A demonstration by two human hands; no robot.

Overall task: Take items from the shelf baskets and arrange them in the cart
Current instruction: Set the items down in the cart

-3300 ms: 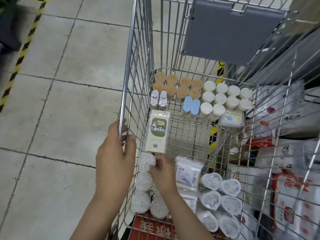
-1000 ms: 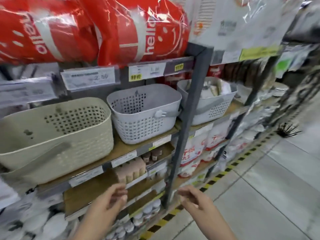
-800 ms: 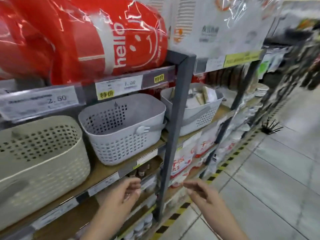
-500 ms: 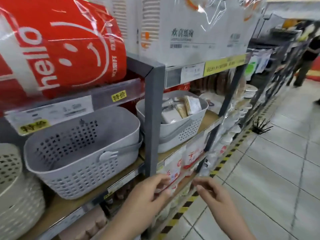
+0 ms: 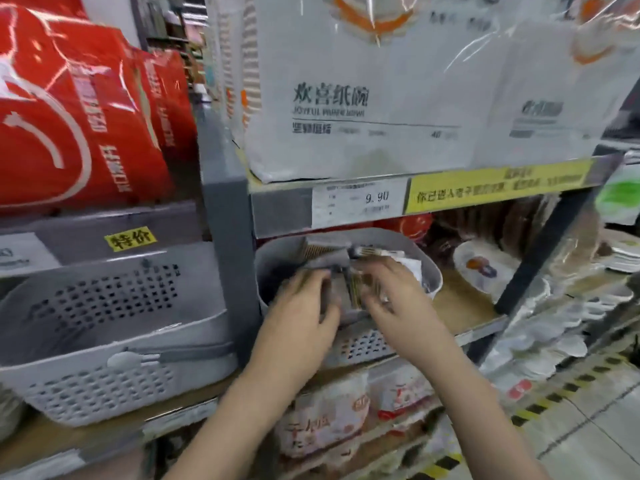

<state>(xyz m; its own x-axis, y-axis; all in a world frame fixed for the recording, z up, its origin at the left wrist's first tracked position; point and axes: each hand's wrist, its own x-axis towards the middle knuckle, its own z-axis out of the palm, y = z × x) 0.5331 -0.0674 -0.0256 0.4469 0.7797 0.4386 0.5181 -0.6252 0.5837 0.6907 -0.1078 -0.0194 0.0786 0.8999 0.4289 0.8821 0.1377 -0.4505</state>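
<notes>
Reaching into the grey perforated basket (image 5: 429, 275) on the middle shelf, right of the grey upright post (image 5: 227, 216), are both of the person's hands. Left hand (image 5: 301, 317) sits over the basket's near rim, fingers curled down toward the packets (image 5: 356, 289) inside; motion blur prevents confirming whether it has hold of one. Right hand (image 5: 398, 299) lies just beside it to the right, fingers bent among the same packets; its grasp likewise cannot be determined. Packets appear as small flat wrapped items, brown and white, standing loosely in the basket; detail is blurred.

Left of the post stands a second grey perforated basket (image 5: 104, 341) with a handle across its near side. Above it lie red plastic-wrapped bags (image 5: 79, 112). On the upper shelf, over the occupied basket, stand white packs of paper bowls (image 5: 346, 98), with a price tag (image 5: 360, 202) reading 9.90 and a yellow label strip (image 5: 498, 188) on the shelf edge. Plates (image 5: 481, 268) sit to the right of the basket. Cart not visible.
</notes>
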